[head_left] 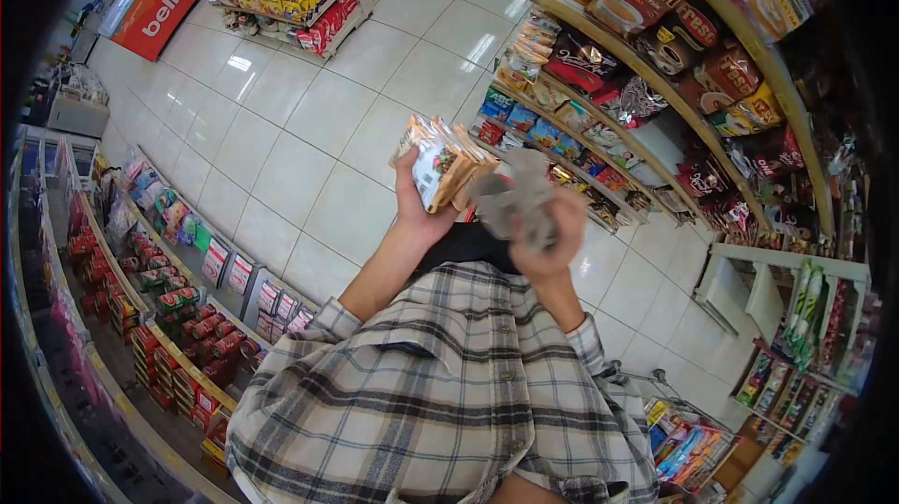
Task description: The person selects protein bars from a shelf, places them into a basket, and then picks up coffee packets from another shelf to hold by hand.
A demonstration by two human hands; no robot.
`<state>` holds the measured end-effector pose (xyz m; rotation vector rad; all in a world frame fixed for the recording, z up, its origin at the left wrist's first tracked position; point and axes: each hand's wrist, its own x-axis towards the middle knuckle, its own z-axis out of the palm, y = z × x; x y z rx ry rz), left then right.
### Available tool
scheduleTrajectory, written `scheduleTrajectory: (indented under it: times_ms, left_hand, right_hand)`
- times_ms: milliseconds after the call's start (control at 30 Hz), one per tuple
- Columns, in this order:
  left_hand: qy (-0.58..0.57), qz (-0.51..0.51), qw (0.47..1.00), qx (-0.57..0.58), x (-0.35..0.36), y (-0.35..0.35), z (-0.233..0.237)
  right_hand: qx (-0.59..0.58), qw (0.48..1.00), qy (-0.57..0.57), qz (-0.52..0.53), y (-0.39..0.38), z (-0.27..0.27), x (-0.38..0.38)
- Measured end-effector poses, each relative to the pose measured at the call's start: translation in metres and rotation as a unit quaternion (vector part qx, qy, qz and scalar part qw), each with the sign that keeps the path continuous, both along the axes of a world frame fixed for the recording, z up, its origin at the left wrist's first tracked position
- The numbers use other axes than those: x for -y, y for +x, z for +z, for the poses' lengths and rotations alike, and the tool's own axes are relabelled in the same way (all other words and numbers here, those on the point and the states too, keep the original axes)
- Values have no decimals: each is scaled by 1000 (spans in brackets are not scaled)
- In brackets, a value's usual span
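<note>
My left hand [422,215] is wrapped round a thick bundle of sachets [438,170], white and orange-brown with printed pictures, standing fanned in front of my body. Its thumb lies over the face of the front sachet. Close on the right, my right hand [551,240] grips a crumpled grey cloth [522,195], smeared by motion. The cloth hangs beside the right edge of the bundle and overlaps it a little in this view. Most of the right fingers are hidden behind the cloth or blurred.
A tall shelf [693,59] of coffee packs and hanging sachets stands at the right. Shelves of red boxes and cans [192,317] run along the left. A red display [159,12] is at the back left. A wire basket [688,448] of packets sits at lower right.
</note>
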<state>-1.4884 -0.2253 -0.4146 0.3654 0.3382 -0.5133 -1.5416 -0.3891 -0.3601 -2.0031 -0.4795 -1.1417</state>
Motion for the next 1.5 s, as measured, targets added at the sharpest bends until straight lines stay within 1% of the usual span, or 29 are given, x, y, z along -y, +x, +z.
scheduleTrajectory:
  times_ms: [33,67,100,133,200,233,333,367,467,567,667,700,767,833,933,967,1000,1033,1067,1133,1167,1200,1233,1267,1333,1367,1400,1467,1500]
  left_hand:
    - [-10,-8,1000,4,-2,-1,5]
    - [-50,-24,998,-38,-6,0,9]
    - [-82,-32,996,-34,-11,-2,8]
    - [-112,-39,993,-28,-16,-2,7]
    - [-66,-31,995,-64,-31,1,14]
    - [-45,-23,995,-81,-38,4,16]
    - [-35,-33,998,-50,-55,11,0]
    - [-44,-39,998,-39,-58,12,-4]
    - [-60,-63,996,-16,-68,12,-8]
    - [-58,-40,997,-11,-76,18,-3]
    - [-45,20,998,-36,-86,32,9]
    - [-134,-8,991,23,-93,36,2]
    - [-124,1,992,26,-97,39,6]
    - [-102,0,995,23,-99,43,5]
    - [-98,-38,994,36,-99,42,-6]
    - [-51,-38,998,14,-99,38,-9]
    - [-83,-29,996,26,-96,34,-3]
    - [-114,-20,993,35,-92,28,4]
    - [-145,-11,988,45,-91,25,9]
    - [-143,23,988,58,-94,25,-1]
    - [-144,43,986,77,-95,22,5]
    - [-143,62,983,95,-96,19,9]
    - [-137,52,985,87,-103,18,6]
    - [-140,26,982,121,-109,18,7]
    - [-144,-27,971,191,-116,21,10]
    - [-161,-42,965,201,-119,19,9]
    - [-178,-59,960,209,-121,16,4]
    - [-215,-96,944,229,-123,14,-7]
    - [-156,-79,957,233,-125,15,-10]
  right_hand:
    - [-22,998,-53,19,7,-1,-17]
    - [-47,993,-105,37,14,-4,-33]
    - [-73,984,-155,54,20,-6,-44]
    - [-80,983,-161,33,28,-15,-50]
    - [-90,981,-172,-6,44,-37,-61]
    - [-120,979,-162,-8,48,-38,-63]
    - [-160,974,-158,-41,45,-55,-70]
    - [-140,977,-158,-38,44,-58,-73]
    - [-142,975,-167,-37,38,-68,-79]
    - [-159,971,-178,-29,29,-79,-79]
    - [-261,948,-176,-34,20,-86,-72]
    - [-256,953,-152,-50,19,-86,-70]
    - [-204,974,-73,-64,21,-78,-75]
    - [-133,989,-22,-55,28,-43,-91]
    - [-44,997,-61,11,36,-2,-129]
    - [-56,993,-101,18,40,2,-138]
    - [-67,987,-141,25,46,3,-146]
    - [-80,980,-180,33,49,3,-149]
    - [-85,981,-172,24,49,-3,-146]
    - [-93,983,-160,11,48,-25,-127]
    - [-121,981,-151,3,44,-30,-117]
    - [-151,982,-110,-11,39,-39,-107]
    - [-181,981,-68,-25,36,-50,-97]
    - [-211,976,-26,-40,35,-53,-92]
    - [-225,960,149,-77,38,-57,-87]
    - [-233,939,235,-95,38,-58,-86]
    - [-244,915,316,-57,40,-44,-92]
    - [-252,847,468,17,56,-16,-102]
    - [-263,834,484,46,62,-16,-102]
